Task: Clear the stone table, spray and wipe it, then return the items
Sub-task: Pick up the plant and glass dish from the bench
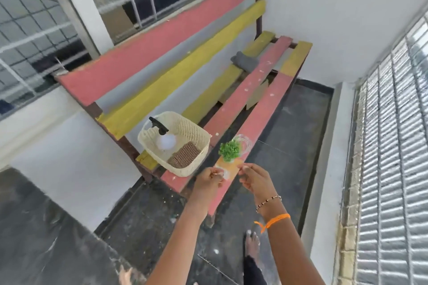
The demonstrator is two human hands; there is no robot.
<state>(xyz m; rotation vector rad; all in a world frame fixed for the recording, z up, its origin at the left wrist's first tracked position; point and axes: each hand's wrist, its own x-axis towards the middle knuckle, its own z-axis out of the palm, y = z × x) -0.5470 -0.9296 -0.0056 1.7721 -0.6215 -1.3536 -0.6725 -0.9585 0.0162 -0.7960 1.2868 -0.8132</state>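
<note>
Both hands hold a small orange tray over the near end of the bench's front red slat. My left hand pinches the tray's left end and my right hand pinches its right end. A small green plant and a clear glass stand on the tray. Just left of it, a cream basket sits on the bench with a white spray bottle and a brown scrub pad inside. The dark stone table fills the lower left corner.
The red and yellow slatted bench stands against a white wall under barred windows. A folded grey cloth lies at its far end. A metal shutter runs along the right. The floor is dark tile, with my bare foot on it.
</note>
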